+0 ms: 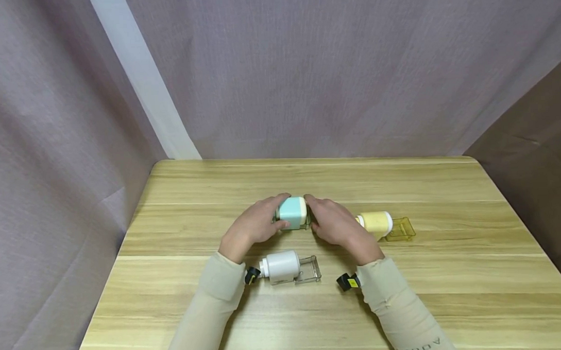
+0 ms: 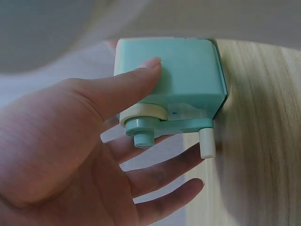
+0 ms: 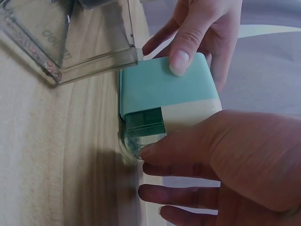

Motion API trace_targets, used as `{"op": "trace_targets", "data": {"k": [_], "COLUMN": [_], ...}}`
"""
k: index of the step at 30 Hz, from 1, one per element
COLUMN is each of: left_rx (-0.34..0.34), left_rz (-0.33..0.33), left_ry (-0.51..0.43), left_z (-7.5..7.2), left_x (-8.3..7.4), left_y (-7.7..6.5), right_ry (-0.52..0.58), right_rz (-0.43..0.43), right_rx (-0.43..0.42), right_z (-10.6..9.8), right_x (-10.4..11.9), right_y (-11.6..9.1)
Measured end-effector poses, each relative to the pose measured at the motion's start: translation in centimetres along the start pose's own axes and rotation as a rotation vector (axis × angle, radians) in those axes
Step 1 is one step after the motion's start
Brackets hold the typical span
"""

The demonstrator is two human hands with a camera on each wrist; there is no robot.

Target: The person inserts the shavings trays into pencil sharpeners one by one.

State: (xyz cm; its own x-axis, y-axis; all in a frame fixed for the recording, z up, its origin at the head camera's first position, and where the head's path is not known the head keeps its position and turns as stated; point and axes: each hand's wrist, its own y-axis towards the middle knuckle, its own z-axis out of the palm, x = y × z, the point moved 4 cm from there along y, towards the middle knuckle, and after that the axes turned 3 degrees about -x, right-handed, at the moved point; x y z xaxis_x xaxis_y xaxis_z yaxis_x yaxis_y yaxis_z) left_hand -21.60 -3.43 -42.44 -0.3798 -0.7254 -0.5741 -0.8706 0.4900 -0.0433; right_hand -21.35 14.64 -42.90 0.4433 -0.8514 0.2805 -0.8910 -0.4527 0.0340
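Observation:
A teal crank pencil sharpener (image 1: 291,214) stands on the table between both hands. My left hand (image 1: 252,225) grips its body, the thumb along one side and the other fingers beyond it. In the left wrist view the crank (image 2: 181,125) with its cream handle points out between thumb and fingers. At the cream front end, my right hand (image 1: 334,222) pinches the clear green shavings drawer (image 3: 145,121), thumb tip on its front edge. The drawer sticks out a little from the sharpener body. The far fingertips of the left hand are hidden behind the sharpener.
A white sharpener (image 1: 282,265) lies nearer the front, its clear drawer (image 1: 308,270) pulled out. To the right is a yellow sharpener (image 1: 376,223), its amber drawer (image 1: 401,229) extended too. Grey curtains (image 1: 305,76) hang behind the wooden table (image 1: 451,272).

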Motion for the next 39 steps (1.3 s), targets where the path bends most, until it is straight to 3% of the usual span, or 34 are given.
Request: {"op": "trace_targets", "data": {"k": [39], "left_rx": [-0.020], "left_rz": [-0.017], "left_ry": [0.020], "left_z": [0.21], "left_x": [0.11], "left_y": [0.00], "right_ry": [0.040], "right_rz": [0.013], "right_rx": [-0.010], "right_z": [0.43], "right_x": [0.23], "right_y": [0.31]}}
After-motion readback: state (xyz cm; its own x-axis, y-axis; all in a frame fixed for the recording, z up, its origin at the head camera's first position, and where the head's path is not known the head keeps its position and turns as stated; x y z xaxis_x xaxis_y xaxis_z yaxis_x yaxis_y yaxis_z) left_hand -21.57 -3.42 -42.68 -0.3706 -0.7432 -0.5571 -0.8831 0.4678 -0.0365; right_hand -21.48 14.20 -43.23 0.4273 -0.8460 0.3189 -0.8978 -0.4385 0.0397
